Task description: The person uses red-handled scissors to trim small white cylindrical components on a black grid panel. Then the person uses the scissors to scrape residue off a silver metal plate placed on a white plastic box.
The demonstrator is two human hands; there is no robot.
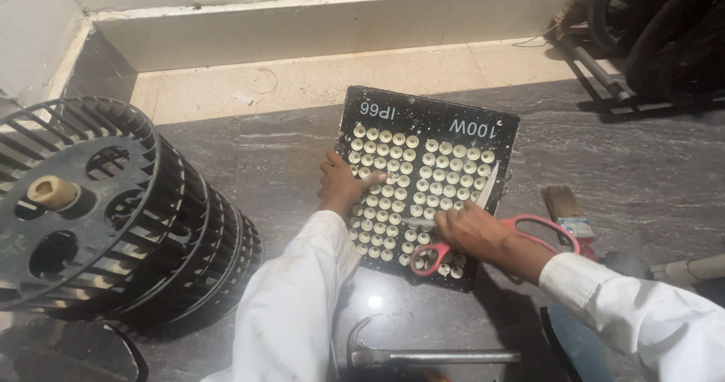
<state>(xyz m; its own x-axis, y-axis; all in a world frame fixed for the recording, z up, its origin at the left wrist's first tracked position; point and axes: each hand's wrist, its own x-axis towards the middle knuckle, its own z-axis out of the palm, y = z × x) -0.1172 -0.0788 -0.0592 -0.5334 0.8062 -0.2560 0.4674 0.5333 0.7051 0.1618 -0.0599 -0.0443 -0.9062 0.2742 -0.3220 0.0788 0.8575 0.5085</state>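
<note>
Black square lamp panel [425, 117] with rows of small round white lenses lies flat on dark stone floor [287, 163], centre of view. Left hand [341, 184] at panel's 9 o'clock edge, fingers spread, pressing on lens rows, gripping nothing. Right hand [472, 231] at panel's 5 o'clock, closed around red-handled scissors [483, 227]; blades parted, tips toward 1 o'clock over lenses. Paintbrush [568, 208] at 3 o'clock of panel, hammer [423, 354] at 6 o'clock, black blower wheel [113, 208] at 9 o'clock.
</note>
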